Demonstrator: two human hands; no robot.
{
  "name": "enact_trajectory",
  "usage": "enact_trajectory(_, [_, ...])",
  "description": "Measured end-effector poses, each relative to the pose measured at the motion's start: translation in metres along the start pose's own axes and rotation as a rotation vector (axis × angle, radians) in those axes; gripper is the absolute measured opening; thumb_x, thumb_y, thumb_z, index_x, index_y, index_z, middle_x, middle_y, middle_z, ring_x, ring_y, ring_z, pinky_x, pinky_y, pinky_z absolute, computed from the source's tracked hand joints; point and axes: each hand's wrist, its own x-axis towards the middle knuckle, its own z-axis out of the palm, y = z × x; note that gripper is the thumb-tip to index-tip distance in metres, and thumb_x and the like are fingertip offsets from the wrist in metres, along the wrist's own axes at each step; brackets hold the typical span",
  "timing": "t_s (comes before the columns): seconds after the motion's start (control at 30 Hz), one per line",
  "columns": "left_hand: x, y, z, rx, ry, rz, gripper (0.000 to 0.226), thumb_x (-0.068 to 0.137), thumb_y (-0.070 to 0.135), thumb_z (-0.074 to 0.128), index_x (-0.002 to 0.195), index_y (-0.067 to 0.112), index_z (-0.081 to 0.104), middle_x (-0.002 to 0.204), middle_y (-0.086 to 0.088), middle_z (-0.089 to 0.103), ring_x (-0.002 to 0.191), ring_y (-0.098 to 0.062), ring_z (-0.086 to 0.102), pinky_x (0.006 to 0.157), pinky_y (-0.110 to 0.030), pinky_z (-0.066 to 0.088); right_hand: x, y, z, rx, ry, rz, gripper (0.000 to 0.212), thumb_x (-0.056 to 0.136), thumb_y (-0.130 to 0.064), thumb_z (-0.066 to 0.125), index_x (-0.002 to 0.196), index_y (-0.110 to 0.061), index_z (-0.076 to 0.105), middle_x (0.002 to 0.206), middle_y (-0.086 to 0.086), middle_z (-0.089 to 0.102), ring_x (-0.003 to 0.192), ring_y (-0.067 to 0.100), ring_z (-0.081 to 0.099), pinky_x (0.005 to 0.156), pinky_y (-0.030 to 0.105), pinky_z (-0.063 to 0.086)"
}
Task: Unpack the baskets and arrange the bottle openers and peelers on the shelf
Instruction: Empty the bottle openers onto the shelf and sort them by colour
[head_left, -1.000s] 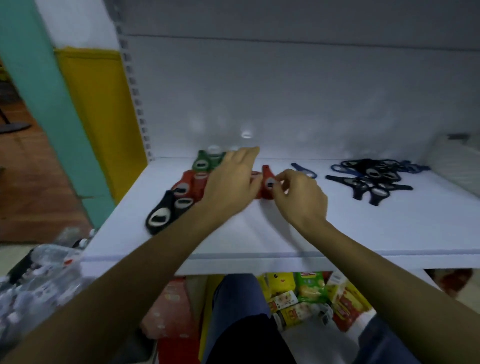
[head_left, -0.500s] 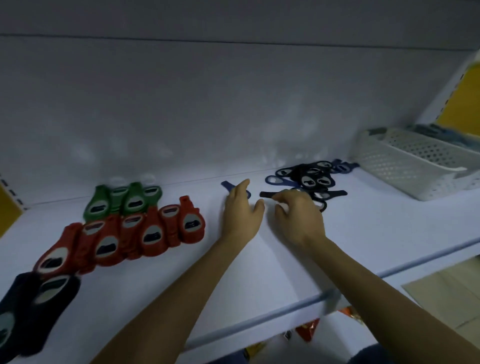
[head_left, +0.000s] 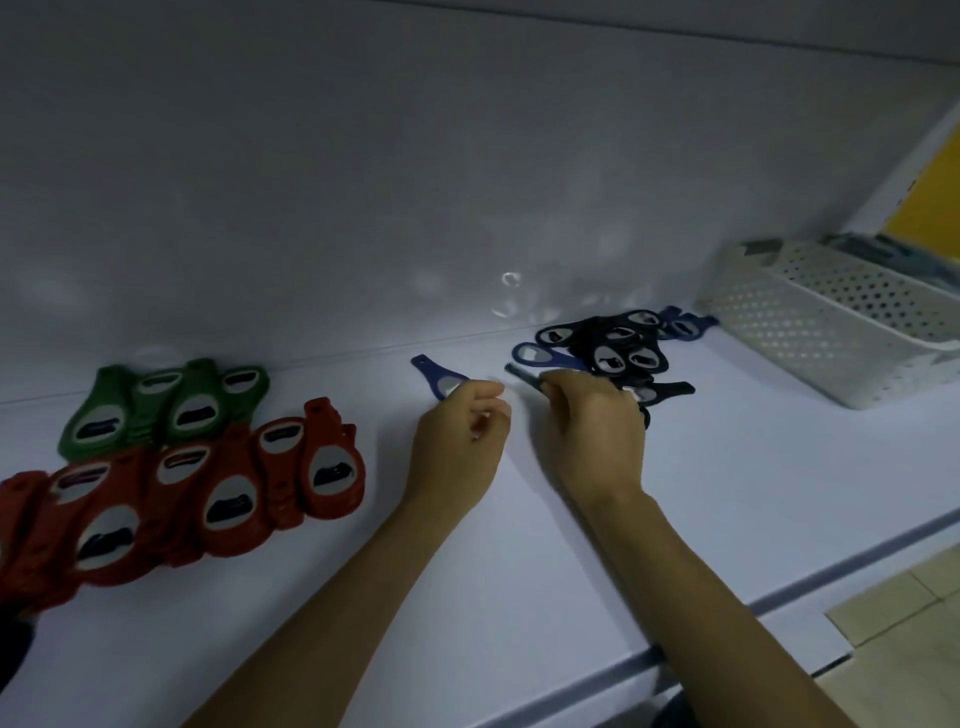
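Head view: on a smooth white shelf (head_left: 727, 499), the left hand (head_left: 457, 441) closes its grip on a flat blue bottle opener (head_left: 431, 371). The right hand (head_left: 592, 431) clasps a black opener (head_left: 522, 373) beside the dark pile (head_left: 618, 353). Glossy red openers (head_left: 228, 493) and green openers (head_left: 171, 410) lie at left, with a perforated white basket (head_left: 810, 332) at right.

Shop, prob. — white display shelf (head_left: 519, 597) w/ dozens of identical bottle openers (head_left: 332, 473), colour-sorted, stock basket (head_left: 810, 332)
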Motion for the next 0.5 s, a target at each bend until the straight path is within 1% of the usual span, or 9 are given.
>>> enact_trajectory(0.07, [-0.003, 0.003, 0.001, -0.017, -0.025, 0.009, 0.023, 0.093, 0.017, 0.054, 0.115, 0.016, 0.063, 0.095, 0.006, 0.068, 0.082, -0.004, 0.064, 0.076, -0.014, 0.051, -0.002, 0.000, -0.006, 0.201, 0.122, 0.151, 0.019, 0.094, -0.012, 0.052, 0.099, -0.015, 0.069, 0.080, 0.002, 0.068, 0.075, 0.022, 0.059, 0.065, 0.034, 0.045])
enact_trajectory(0.13, [-0.008, 0.006, 0.003, 0.034, -0.059, 0.084, 0.029, 0.095, 0.017, 0.051, 0.122, 0.016, 0.060, 0.109, 0.002, 0.068, 0.092, -0.010, 0.065, 0.082, -0.021, 0.052, -0.004, 0.000, -0.010, 0.340, 0.150, 0.255, 0.019, 0.096, -0.021, 0.051, 0.105, -0.022, 0.068, 0.079, -0.005, 0.068, 0.075, 0.015, 0.061, 0.067, 0.034, 0.048])
enact_trajectory(0.23, [-0.014, 0.011, 0.006, 0.124, -0.139, 0.208, 0.039, 0.097, 0.030, 0.046, 0.133, 0.017, 0.053, 0.121, 0.005, 0.064, 0.104, -0.005, 0.060, 0.087, -0.012, 0.044, -0.004, -0.003, -0.016, 0.557, 0.165, 0.299, 0.012, 0.093, -0.022, 0.059, 0.102, -0.021, 0.067, 0.071, -0.014, 0.066, 0.070, 0.006, 0.063, 0.067, 0.027, 0.050])
enact_trajectory(0.3, [-0.016, 0.016, 0.006, 0.070, -0.221, 0.171, 0.045, 0.095, 0.044, 0.040, 0.135, 0.026, 0.048, 0.111, 0.017, 0.063, 0.098, 0.001, 0.059, 0.078, -0.003, 0.040, -0.005, -0.007, -0.016, 0.760, 0.102, 0.243, 0.009, 0.092, -0.014, 0.061, 0.094, -0.012, 0.069, 0.073, -0.011, 0.069, 0.070, 0.005, 0.066, 0.066, 0.022, 0.052])
enact_trajectory(0.37, [-0.016, 0.021, 0.007, -0.061, -0.250, 0.082, 0.040, 0.086, 0.057, 0.039, 0.119, 0.036, 0.050, 0.084, 0.022, 0.062, 0.084, -0.001, 0.062, 0.066, -0.004, 0.042, -0.005, -0.009, -0.016, 0.917, -0.018, 0.167, 0.016, 0.093, -0.005, 0.055, 0.090, -0.005, 0.071, 0.079, -0.002, 0.072, 0.076, 0.011, 0.068, 0.070, 0.021, 0.053])
enact_trajectory(0.4, [-0.015, 0.025, 0.007, -0.142, -0.238, 0.044, 0.039, 0.082, 0.059, 0.041, 0.112, 0.037, 0.051, 0.081, 0.019, 0.062, 0.081, -0.002, 0.063, 0.066, -0.007, 0.045, -0.005, -0.010, -0.018, 0.973, -0.063, 0.142, 0.021, 0.093, -0.004, 0.051, 0.091, -0.003, 0.072, 0.082, 0.000, 0.073, 0.080, 0.011, 0.068, 0.072, 0.019, 0.052])
enact_trajectory(0.43, [-0.012, 0.028, 0.009, -0.233, -0.228, 0.003, 0.039, 0.080, 0.059, 0.044, 0.109, 0.035, 0.051, 0.086, 0.014, 0.065, 0.083, -0.005, 0.065, 0.070, -0.012, 0.050, -0.004, -0.010, -0.019, 1.019, -0.087, 0.138, 0.025, 0.093, -0.004, 0.047, 0.092, -0.003, 0.072, 0.085, 0.000, 0.073, 0.083, 0.011, 0.068, 0.073, 0.017, 0.051])
enact_trajectory(0.47, [-0.008, 0.031, 0.013, -0.320, -0.215, -0.048, 0.037, 0.082, 0.055, 0.047, 0.109, 0.031, 0.053, 0.093, 0.009, 0.067, 0.084, -0.010, 0.068, 0.072, -0.023, 0.055, -0.003, -0.010, -0.020, 1.059, -0.089, 0.154, 0.028, 0.093, -0.005, 0.044, 0.092, -0.005, 0.072, 0.087, -0.001, 0.073, 0.085, 0.010, 0.068, 0.074, 0.016, 0.050])
enact_trajectory(0.5, [-0.003, 0.035, 0.017, -0.387, -0.189, -0.101, 0.033, 0.088, 0.049, 0.048, 0.109, 0.025, 0.055, 0.095, 0.004, 0.069, 0.080, -0.014, 0.070, 0.068, -0.030, 0.058, -0.003, -0.009, -0.021, 1.090, -0.063, 0.186, 0.030, 0.095, -0.006, 0.042, 0.092, -0.007, 0.072, 0.087, -0.002, 0.073, 0.086, 0.010, 0.068, 0.074, 0.016, 0.050])
